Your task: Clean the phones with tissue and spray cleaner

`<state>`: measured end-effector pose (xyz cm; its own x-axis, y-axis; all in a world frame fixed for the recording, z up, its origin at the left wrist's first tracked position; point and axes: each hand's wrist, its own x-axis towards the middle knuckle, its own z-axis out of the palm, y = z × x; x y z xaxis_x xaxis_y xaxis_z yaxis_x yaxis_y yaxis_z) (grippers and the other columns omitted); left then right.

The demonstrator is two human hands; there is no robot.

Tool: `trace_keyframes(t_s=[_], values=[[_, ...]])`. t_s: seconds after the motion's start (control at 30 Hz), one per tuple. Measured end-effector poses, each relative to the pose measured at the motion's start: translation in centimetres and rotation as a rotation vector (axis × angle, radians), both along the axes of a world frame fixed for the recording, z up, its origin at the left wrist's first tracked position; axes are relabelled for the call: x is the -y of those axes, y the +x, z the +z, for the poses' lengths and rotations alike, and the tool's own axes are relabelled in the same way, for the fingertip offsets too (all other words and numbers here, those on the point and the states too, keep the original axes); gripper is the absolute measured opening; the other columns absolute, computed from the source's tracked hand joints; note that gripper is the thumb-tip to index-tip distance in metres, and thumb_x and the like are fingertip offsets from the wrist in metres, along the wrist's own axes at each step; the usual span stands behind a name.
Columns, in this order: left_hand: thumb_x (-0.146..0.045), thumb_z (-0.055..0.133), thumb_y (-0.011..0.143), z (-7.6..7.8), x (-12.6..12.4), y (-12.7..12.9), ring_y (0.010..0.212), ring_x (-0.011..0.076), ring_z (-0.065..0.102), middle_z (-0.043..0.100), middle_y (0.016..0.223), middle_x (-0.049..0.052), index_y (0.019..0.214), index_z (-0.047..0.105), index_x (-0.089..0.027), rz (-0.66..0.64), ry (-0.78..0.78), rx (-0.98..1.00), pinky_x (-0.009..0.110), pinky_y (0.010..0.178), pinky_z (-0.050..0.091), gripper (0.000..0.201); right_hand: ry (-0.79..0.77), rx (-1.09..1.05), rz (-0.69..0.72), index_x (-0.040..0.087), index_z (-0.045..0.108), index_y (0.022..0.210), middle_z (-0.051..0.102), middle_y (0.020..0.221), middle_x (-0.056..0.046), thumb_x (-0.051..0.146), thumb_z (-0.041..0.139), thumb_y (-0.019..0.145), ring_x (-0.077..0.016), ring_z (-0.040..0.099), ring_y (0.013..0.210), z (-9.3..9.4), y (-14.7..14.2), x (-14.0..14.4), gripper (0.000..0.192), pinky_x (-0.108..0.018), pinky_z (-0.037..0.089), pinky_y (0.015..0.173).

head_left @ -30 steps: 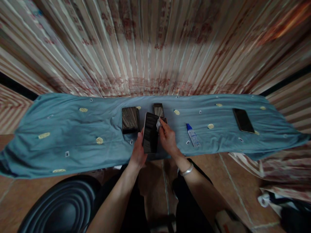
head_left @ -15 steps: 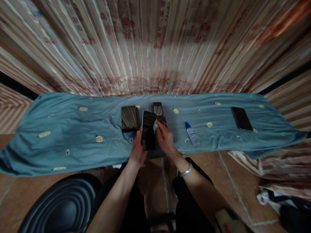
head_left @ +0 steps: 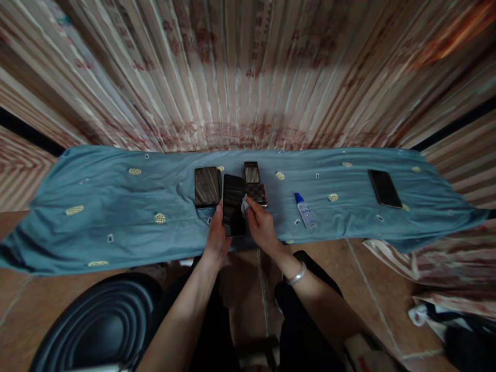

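My left hand (head_left: 217,233) grips a black smartphone (head_left: 234,206) by its left side, its dark screen facing me above the cloth. A small pale wad of tissue or cloth (head_left: 245,204) is pinched in my right hand (head_left: 262,222), against the screen's right edge. Just behind the phone lies an old mobile phone (head_left: 251,172), with its checkered lower part or a separate checkered item (head_left: 257,193) below it; which, I cannot tell. To the left sits a dark, shiny, squarish device (head_left: 206,187).
A blue-capped clear bottle (head_left: 305,211) lies right of my hands on the blue patterned cloth (head_left: 116,206). Another black phone (head_left: 385,188) rests farther right. Pleated curtains (head_left: 248,77) hang behind the table. A round black stool (head_left: 96,330) stands at lower left.
The held phone and both hands have shifted slightly left. My right hand with the wad has moved a little down along the screen's edge, uncovering more of the checkered item.
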<state>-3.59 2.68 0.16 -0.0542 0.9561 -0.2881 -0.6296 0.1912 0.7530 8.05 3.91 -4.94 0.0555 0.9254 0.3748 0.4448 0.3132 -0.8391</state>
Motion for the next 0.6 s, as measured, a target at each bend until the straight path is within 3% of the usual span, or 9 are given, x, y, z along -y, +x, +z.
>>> trace_keyframes(t_s=[0.17,0.3,0.6], values=[[-0.031,0.038,0.100,0.0,-0.2,-0.1,0.124,0.0191,0.060,0.073,0.119,0.003,0.121,0.066,-0.019,0.023,-0.015,0.023,0.034,0.105,0.047,0.037,-0.021,0.004,0.017,0.022,0.062,0.131,0.071,0.124,-0.009,0.021,0.042,0.096,-0.0217,0.067,0.117,-0.1,-0.3,0.7,0.040,-0.040,0.052,0.104],[-0.031,0.034,0.101,0.3,-0.3,-0.2,0.123,0.0179,0.060,0.074,0.117,0.003,0.126,0.064,-0.021,0.024,0.000,0.031,0.033,0.105,0.047,0.040,-0.044,0.016,0.056,0.018,0.063,0.131,0.071,0.124,-0.012,0.020,0.042,0.095,-0.0225,0.068,0.115,-0.2,-0.4,1.3,0.041,-0.041,0.054,0.102],[-0.036,0.041,0.099,0.5,0.0,-0.6,0.116,0.0194,0.065,0.073,0.117,0.005,0.128,0.064,-0.023,0.025,0.045,0.020,0.033,0.099,0.051,0.039,-0.062,0.052,0.125,0.022,0.061,0.133,0.070,0.126,-0.008,0.017,0.044,0.094,-0.0224,0.067,0.118,-0.2,-0.4,2.8,0.043,-0.041,0.054,0.102]])
